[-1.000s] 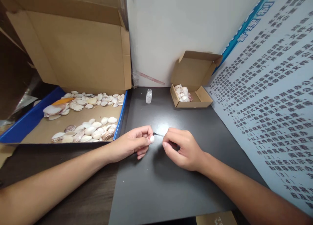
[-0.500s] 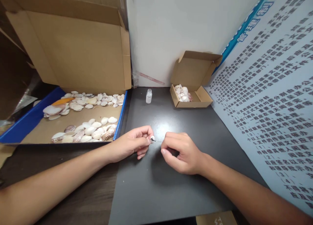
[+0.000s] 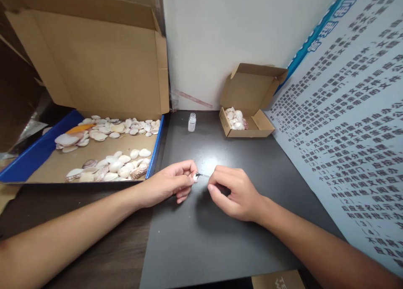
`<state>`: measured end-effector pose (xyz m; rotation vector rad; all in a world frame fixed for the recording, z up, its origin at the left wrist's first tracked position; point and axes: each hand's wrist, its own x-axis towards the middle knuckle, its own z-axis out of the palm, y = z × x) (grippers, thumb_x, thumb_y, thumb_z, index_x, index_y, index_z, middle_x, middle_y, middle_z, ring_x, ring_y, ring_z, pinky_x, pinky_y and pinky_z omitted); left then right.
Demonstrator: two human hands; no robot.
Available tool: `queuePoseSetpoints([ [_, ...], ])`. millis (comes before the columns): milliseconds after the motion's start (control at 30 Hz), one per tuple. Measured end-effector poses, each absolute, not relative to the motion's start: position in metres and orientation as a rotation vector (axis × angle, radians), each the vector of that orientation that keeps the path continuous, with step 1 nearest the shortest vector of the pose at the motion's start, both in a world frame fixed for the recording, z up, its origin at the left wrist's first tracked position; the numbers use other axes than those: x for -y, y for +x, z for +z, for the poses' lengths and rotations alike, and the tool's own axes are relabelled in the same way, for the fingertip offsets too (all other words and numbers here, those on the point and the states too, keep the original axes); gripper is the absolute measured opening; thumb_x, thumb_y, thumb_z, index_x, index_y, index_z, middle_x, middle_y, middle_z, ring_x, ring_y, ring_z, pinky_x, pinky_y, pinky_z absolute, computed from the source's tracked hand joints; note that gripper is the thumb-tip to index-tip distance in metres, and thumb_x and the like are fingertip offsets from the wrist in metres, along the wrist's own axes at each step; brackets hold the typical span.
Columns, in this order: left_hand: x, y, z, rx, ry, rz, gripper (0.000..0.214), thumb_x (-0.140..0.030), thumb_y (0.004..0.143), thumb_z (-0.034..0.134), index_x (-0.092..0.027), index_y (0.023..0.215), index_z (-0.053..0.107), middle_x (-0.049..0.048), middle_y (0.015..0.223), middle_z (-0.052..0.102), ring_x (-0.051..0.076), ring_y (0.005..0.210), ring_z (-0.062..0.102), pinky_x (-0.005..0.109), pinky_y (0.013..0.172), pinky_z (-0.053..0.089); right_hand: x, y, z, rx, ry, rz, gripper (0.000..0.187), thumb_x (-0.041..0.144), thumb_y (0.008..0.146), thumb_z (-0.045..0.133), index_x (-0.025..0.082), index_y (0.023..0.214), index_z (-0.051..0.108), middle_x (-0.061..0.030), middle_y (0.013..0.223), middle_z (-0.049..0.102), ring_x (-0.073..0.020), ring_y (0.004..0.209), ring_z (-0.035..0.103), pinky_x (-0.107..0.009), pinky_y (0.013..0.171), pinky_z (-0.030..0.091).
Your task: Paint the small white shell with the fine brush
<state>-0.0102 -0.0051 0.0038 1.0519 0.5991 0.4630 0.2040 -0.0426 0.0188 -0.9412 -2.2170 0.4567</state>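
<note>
My left hand [image 3: 176,182] pinches a small white seashell [image 3: 195,178] between thumb and forefinger, over the dark grey tabletop. Most of that shell is hidden behind the fingertips. My right hand [image 3: 233,192] is closed round a thin small brush [image 3: 204,175], whose handle disappears into the fist. The brush's dark bristles point left and meet the shell's visible face. Behind both hands, a small uncapped glass bottle [image 3: 192,123] with a white label stands upright.
Left of my hands, an open blue-sided box [image 3: 155,150] holds rows of seashells [image 3: 115,167]. A smaller open cardboard box [image 3: 250,133] with white shells [image 3: 234,118] sits at the back right. A printed poster [image 3: 346,113] slants along the right side; a white wall [image 3: 226,33] rises behind.
The brush tip has shifted slightly up and its dark bristles show more clearly at the shell. My right hand has moved slightly; my left hand keeps its pinch on the shell.
</note>
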Motion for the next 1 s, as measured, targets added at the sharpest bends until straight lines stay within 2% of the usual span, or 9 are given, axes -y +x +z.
queuePoseSetpoints([
  [400, 0.0056, -0.0095, 0.0049, -0.627, 1.061, 0.469, 0.018, -0.028, 0.089, 0.061, -0.02, 0.083, 0.047, -0.0101, 0.054, 0.038, 0.007, 0.046, 0.037, 0.019, 0.047, 0.041, 0.0428, 0.2041, 0.0197, 2.193, -0.949, 0.436, 0.017, 0.014, 0.085, 0.051, 0.018, 0.068, 0.053, 0.0032, 0.061, 0.048, -0.0091, 0.053, 0.039, -0.023, 0.052, 0.031],
  [567, 0.0055, -0.0094, 0.0053, -0.615, 1.061, 0.471, 0.015, -0.022, 0.087, 0.06, -0.021, 0.082, 0.046, -0.0101, 0.052, 0.038, 0.007, 0.045, 0.038, 0.019, 0.047, 0.039, 0.0433, 0.2043, 0.0191, 2.288, -0.882, 0.506, 0.017, 0.015, 0.084, 0.05, 0.019, 0.068, 0.053, 0.0027, 0.061, 0.048, -0.0105, 0.054, 0.041, -0.024, 0.053, 0.032],
  [733, 0.0048, -0.0107, 0.0024, -0.615, 1.062, 0.458, 0.017, -0.028, 0.091, 0.061, -0.021, 0.084, 0.047, -0.0103, 0.053, 0.038, 0.007, 0.046, 0.037, 0.018, 0.048, 0.041, 0.0418, 0.2044, 0.02, 2.2, -0.978, 0.433, 0.017, 0.014, 0.085, 0.05, 0.018, 0.069, 0.054, 0.0028, 0.061, 0.049, -0.0097, 0.053, 0.04, -0.024, 0.053, 0.031],
  [1000, 0.0056, -0.0102, 0.0043, -0.621, 1.069, 0.462, 0.016, -0.025, 0.09, 0.06, -0.02, 0.083, 0.047, -0.0103, 0.054, 0.038, 0.006, 0.045, 0.038, 0.018, 0.047, 0.04, 0.0429, 0.2046, 0.0206, 2.184, -0.996, 0.436, 0.017, 0.014, 0.085, 0.051, 0.018, 0.069, 0.054, 0.0026, 0.062, 0.05, -0.0095, 0.053, 0.041, -0.024, 0.053, 0.032],
])
